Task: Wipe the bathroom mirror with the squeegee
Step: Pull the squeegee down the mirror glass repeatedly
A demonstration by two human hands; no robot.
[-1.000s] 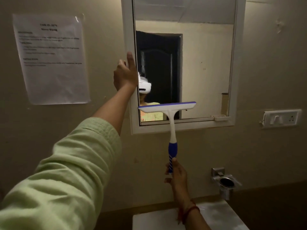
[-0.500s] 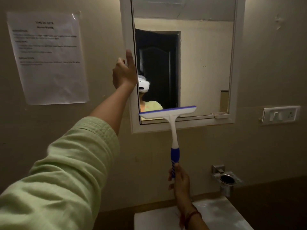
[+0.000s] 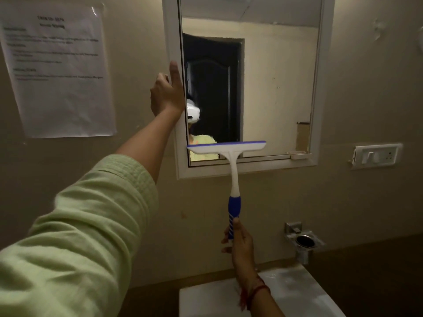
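Note:
A white-framed mirror (image 3: 279, 88) hangs on the beige wall. A white squeegee (image 3: 229, 152) with a blue blade edge and blue grip lies against the lower left of the glass, just above the bottom frame. My right hand (image 3: 240, 243) is closed around the bottom of its blue handle. My left hand (image 3: 167, 92), in a light green sleeve, grips the mirror frame's left edge, thumb pointing up along the frame.
A printed paper sheet (image 3: 57, 69) is taped to the wall at left. A switch plate (image 3: 377, 155) sits right of the mirror. Below it a chrome holder (image 3: 304, 241) juts from the wall. A white basin (image 3: 297, 291) lies under my right arm.
The squeegee has slid down the glass from mid-low height to near the bottom frame, and my right hand lowered with it. My left hand has stayed on the frame.

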